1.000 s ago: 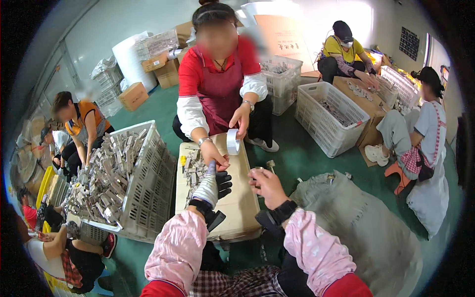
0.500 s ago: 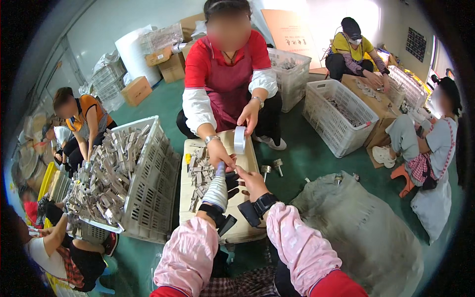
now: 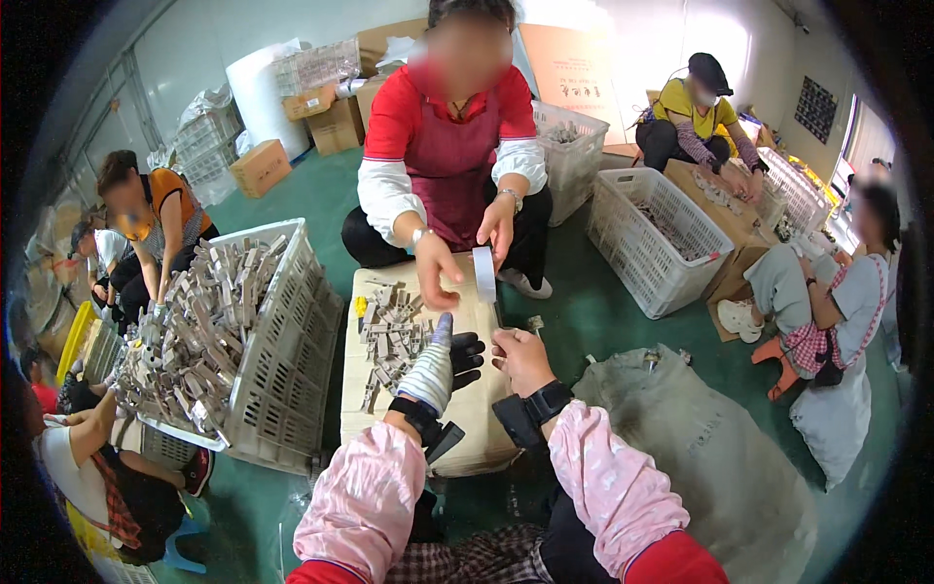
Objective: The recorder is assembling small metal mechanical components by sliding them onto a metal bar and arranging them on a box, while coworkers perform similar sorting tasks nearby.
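Note:
My left hand (image 3: 440, 370) wears a striped glove with black-coated fingers and a purple thumb tip. Its fingers are stretched out over a cream-topped box (image 3: 482, 438), with nothing seen in them. My right hand (image 3: 525, 360) is bare, its fingers curled in toward the thumb above the box's right edge; whatever they pinch, if anything, is too small to make out. Beyond the left hand, small metal clip-like parts (image 3: 397, 331) lie scattered on the box. A person facing me holds a roll of white tape (image 3: 484, 274) in one hand; their other hand (image 3: 438, 268) is empty above my left thumb.
At left stands a white plastic crate (image 3: 292, 360) heaped with metal parts. A large grey-green sack (image 3: 700, 448) lies at my right. Farther right is another crate (image 3: 662, 253) of parts. Several people sit working around the room.
My hands have moved apart from the other person's hand and from each other. My left fingers have spread, my right fingers have curled in. The other person's hand has drawn back and opened.

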`<state>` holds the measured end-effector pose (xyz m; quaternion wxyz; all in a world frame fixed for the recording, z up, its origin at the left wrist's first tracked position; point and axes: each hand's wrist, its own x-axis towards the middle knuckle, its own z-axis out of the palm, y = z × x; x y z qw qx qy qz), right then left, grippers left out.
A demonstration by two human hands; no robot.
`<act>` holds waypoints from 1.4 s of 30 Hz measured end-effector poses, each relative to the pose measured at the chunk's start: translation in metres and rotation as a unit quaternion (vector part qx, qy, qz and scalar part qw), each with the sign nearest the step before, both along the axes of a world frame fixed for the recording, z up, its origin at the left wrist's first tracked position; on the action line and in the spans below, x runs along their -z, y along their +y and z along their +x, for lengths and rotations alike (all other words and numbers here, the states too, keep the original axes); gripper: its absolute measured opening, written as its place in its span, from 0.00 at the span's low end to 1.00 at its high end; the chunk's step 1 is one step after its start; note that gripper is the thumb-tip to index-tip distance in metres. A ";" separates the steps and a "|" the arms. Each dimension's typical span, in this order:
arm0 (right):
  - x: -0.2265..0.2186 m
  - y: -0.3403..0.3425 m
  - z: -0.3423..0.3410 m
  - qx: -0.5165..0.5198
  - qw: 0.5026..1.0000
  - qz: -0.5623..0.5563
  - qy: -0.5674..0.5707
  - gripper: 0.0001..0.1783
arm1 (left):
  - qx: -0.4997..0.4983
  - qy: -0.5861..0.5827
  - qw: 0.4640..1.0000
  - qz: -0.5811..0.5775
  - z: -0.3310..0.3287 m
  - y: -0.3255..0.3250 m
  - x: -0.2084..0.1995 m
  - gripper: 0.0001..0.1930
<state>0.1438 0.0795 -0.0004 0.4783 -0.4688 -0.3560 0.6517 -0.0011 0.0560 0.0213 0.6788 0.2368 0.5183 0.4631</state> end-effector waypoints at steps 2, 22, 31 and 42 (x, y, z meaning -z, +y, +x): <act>0.001 0.000 0.008 0.019 0.999 0.016 0.021 0.13 | 0.014 -0.032 0.999 -0.005 0.008 0.000 -0.005 0.38; 0.009 -0.028 0.024 0.019 0.980 0.124 -0.152 0.14 | 0.035 -0.057 0.997 0.031 0.050 -0.024 -0.004 0.16; 0.020 -0.055 0.026 0.039 0.959 0.168 -0.223 0.13 | -0.001 -0.054 0.998 0.023 0.059 -0.050 0.005 0.14; 0.003 -0.077 0.063 -0.275 0.923 0.045 -0.263 0.21 | -0.039 -0.146 0.989 0.001 0.067 -0.090 0.072 0.11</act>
